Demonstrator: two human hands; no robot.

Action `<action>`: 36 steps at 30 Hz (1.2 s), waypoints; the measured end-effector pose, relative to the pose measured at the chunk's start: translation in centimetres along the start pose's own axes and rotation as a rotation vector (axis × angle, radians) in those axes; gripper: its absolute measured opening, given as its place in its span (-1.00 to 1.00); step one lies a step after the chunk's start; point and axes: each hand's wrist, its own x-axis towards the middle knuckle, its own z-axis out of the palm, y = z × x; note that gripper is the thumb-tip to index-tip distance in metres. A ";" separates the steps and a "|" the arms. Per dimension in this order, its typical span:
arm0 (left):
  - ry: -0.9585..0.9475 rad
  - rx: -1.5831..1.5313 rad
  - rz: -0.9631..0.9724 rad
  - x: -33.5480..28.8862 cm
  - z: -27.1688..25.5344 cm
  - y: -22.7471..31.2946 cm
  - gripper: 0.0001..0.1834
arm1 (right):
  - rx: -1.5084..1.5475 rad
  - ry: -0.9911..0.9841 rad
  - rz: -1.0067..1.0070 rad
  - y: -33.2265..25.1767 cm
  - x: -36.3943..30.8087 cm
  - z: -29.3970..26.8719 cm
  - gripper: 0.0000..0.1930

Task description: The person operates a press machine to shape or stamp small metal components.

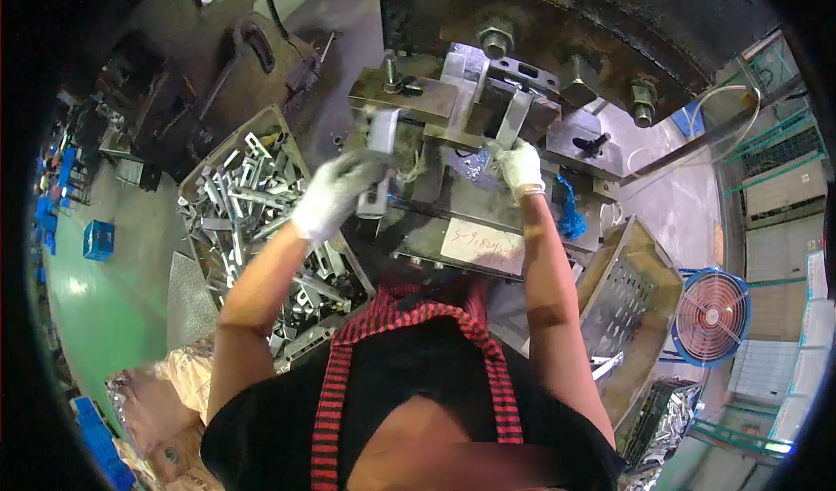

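Brackets, one per hand on my remote feed: the left hand [344, 186] looks closed round the middle of the left bracket [373, 202], over the left side of the die [453, 138], though blur hides how tight. Fingers of the right hand [520, 167] are pinched on the near end of the right bracket [515, 115], which leans over the middle of the die; can't tell if its far end touches. Loads more bracket-like parts sit in the bin [357, 269] left of the die. I'd guess they're light, stiff and hard to break, maybe slick if oily. I'd grab mid-length for balance, or pinch the near end to keep fingers off the die.
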 end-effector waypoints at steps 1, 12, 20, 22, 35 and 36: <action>-0.009 -0.114 -0.068 1.4 1.9 -0.5 -0.71 | -0.058 0.073 -0.093 0.0 -1.2 -0.5 -0.61; 0.286 0.153 0.247 15.3 15.5 -7.8 -0.63 | 1.469 0.840 0.001 23.7 -10.6 -20.1 -0.57; 0.110 -0.090 0.056 16.0 17.0 -7.8 -0.67 | 0.075 0.770 -0.376 11.9 -7.3 -7.9 -0.79; 0.164 -0.063 -0.013 15.3 17.2 -7.3 -0.69 | 0.015 0.531 -0.517 5.5 -6.7 -3.4 -0.76; 0.122 -0.224 -0.088 17.2 17.6 -13.4 -0.69 | -0.153 0.430 -0.538 -2.3 -4.9 0.7 -0.83; 0.187 0.046 0.148 15.1 17.8 -13.4 -0.68 | -0.234 0.436 -0.538 -2.4 -4.3 0.7 -0.83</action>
